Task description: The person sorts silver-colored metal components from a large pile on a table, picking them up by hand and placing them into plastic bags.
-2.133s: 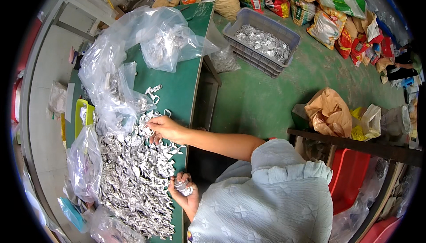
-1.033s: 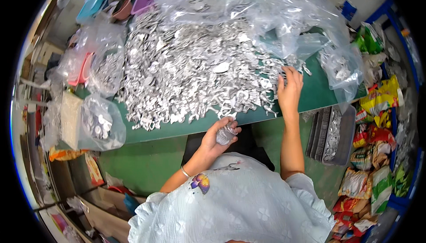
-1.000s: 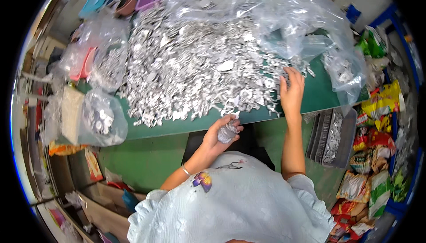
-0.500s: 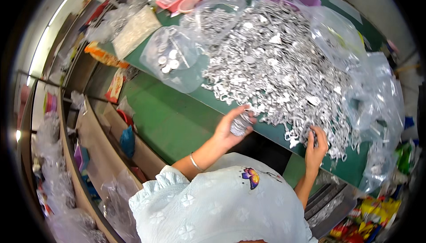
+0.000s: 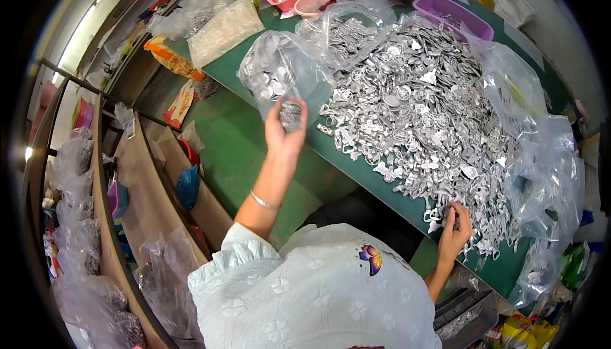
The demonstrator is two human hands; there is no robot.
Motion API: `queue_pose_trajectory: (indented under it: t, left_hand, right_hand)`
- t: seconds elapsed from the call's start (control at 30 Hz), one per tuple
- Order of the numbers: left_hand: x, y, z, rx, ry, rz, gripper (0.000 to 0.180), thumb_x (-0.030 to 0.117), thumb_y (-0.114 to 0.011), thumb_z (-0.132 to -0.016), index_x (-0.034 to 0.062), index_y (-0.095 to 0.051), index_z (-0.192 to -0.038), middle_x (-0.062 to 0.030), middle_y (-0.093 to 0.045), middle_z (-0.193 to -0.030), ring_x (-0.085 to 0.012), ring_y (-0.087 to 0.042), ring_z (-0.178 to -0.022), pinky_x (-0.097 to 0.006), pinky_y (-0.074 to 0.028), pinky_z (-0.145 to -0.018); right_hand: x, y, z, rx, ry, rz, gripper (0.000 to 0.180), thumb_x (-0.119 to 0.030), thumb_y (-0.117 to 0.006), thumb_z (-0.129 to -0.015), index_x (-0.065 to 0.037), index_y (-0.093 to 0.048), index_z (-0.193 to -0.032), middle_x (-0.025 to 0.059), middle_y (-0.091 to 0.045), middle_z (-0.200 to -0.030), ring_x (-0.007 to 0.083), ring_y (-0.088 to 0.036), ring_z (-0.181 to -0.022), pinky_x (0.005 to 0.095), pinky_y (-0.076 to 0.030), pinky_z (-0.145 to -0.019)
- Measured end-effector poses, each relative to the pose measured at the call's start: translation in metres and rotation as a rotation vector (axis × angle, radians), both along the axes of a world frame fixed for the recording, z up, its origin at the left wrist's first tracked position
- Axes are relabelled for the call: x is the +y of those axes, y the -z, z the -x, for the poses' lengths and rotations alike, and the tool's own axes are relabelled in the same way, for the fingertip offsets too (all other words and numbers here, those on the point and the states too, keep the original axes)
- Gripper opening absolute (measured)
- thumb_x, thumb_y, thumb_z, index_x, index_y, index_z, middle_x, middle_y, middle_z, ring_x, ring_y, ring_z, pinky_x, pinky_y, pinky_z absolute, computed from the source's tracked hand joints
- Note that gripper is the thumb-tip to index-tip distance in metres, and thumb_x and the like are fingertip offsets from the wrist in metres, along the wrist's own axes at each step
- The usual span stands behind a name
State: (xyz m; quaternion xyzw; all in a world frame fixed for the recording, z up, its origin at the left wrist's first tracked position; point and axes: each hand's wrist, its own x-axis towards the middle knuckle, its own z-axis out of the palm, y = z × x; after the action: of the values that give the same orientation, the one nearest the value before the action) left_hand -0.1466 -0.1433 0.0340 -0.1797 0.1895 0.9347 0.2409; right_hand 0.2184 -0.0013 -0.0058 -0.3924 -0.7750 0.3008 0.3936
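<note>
Stacked round silver metal discs point(image 5: 291, 116) lay in the curled left hand point(image 5: 283, 125) by the green tabletop's point(image 5: 325, 149) near edge, beside a clear plastic bag point(image 5: 304, 72) of discs, while the half-closed right hand point(image 5: 456, 227), its hold unclear, was at heaped silver metal pieces point(image 5: 414, 113) before a rectangular purple plastic tray point(image 5: 457, 10) of pieces.

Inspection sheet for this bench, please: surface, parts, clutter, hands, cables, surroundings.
Surface: green table, largely covered.
Job's things: pile of silvery pieces, loose, heaped.
Clutter: clear bag of discs; purple tray beyond the pile; clear plastic sheeting at right.
Left hand: gripping stacked grey discs.
Right hand: at the pile's near edge; grip unclear.
Cables: nothing seen.
Surroundings: green floor; shelving at left.
</note>
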Motion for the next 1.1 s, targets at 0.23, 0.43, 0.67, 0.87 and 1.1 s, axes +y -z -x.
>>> queue_pose_trajectory:
  t: [0.23, 0.43, 0.67, 0.87, 1.1]
  left_hand:
    - [0.015, 0.010, 0.143, 0.120, -0.155, 0.350, 0.032, 0.018, -0.057, -0.082, 0.0053, -0.051, -0.111, -0.0135, -0.050, -0.115, -0.0279, -0.048, -0.104, -0.047, -0.043, -0.086]
    - [0.021, -0.025, 0.131, 0.457, 0.200, 0.177, 0.066, 0.044, -0.040, -0.086, 0.0059, -0.022, -0.137, -0.0172, -0.021, -0.142, -0.0378, -0.016, -0.131, -0.058, 0.003, -0.103]
    - [0.022, -0.052, 0.136, 0.442, 0.092, -0.181, 0.076, 0.053, -0.032, -0.087, 0.0082, -0.002, -0.141, -0.0166, 0.000, -0.147, -0.0415, -0.002, -0.133, -0.068, -0.003, -0.099]
    - [0.036, -0.073, 0.166, 0.393, 0.201, -0.432, 0.077, 0.056, -0.027, -0.087, 0.0107, 0.004, -0.141, -0.0210, 0.006, -0.145, -0.0411, 0.001, -0.133, -0.060, -0.004, -0.104]
    - [0.052, -0.083, 0.125, 0.560, 0.233, -0.237, 0.062, 0.043, -0.020, -0.093, 0.0082, 0.000, -0.140, -0.0178, -0.004, -0.146, -0.0447, -0.009, -0.131, -0.056, -0.010, -0.107]
  right_hand:
    - [-0.003, -0.009, 0.005, 0.015, -0.019, 0.021, 0.010, 0.001, -0.053, -0.082, 0.005, -0.059, -0.088, 0.0144, -0.061, -0.088, 0.0244, -0.058, -0.080, 0.0313, -0.045, -0.075]
    - [-0.002, -0.010, 0.007, -0.013, -0.001, 0.013, 0.010, -0.002, -0.053, -0.083, 0.004, -0.060, -0.088, 0.0118, -0.061, -0.086, 0.0202, -0.057, -0.079, 0.0286, -0.044, -0.074]
    - [0.013, -0.028, 0.052, -0.054, -0.209, -0.015, 0.012, 0.001, -0.057, -0.078, 0.003, -0.059, -0.089, 0.0134, -0.060, -0.089, 0.0271, -0.056, -0.083, 0.0320, -0.044, -0.076]
    - [0.033, -0.044, 0.163, -0.029, -0.477, -0.272, 0.026, -0.004, -0.060, -0.076, 0.001, -0.057, -0.101, 0.0159, -0.058, -0.099, 0.0324, -0.055, -0.090, 0.0375, -0.044, -0.080]
    - [-0.057, -0.080, 0.309, 0.183, -1.033, -0.793, 0.044, -0.012, -0.054, -0.076, -0.003, -0.048, -0.119, 0.0137, -0.057, -0.097, 0.0290, -0.056, -0.095, 0.0406, -0.040, -0.093]
